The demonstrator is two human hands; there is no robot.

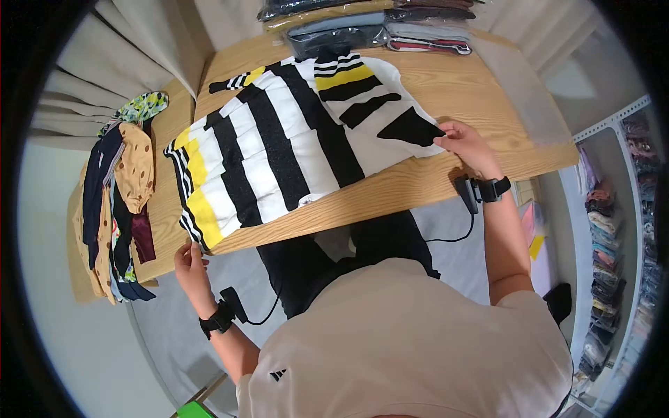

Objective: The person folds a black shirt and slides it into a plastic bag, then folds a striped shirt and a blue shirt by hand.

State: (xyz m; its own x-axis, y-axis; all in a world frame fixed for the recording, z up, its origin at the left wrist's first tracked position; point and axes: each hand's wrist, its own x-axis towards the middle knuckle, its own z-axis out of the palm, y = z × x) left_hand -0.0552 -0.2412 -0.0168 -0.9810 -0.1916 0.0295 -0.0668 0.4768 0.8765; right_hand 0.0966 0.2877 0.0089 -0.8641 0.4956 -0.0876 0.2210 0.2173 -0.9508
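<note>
The counter (446, 80), smooth pale wood with visible grain, spanned the view. To its right stood a metal shelf rack (606, 125) of softly folded clothes, blurred and cut off by the dark rim. The striped garment (272, 146) lay spread over the middle of the counter, its thin, slightly rippled cloth patterned in blocky black, white and yellow bands; one narrow striped end poked out toward the back left, its root hidden. At the counter's left end, loose clothes (132, 164) were heaped, overlapping so that single pieces were hard to separate. Folded clothes in glossy clear bags (338, 31) stood along its back, cut off above. At the counter's right front, the right hand (468, 145) had its grip closed on the garment's black corner. At the left front edge, the left hand (192, 270) touched the striped corner with curled fingers; whether that grip was pinched cannot be told. Smallest were the black wrist devices (479, 188), the right one covering part of the counter's front edge.
</note>
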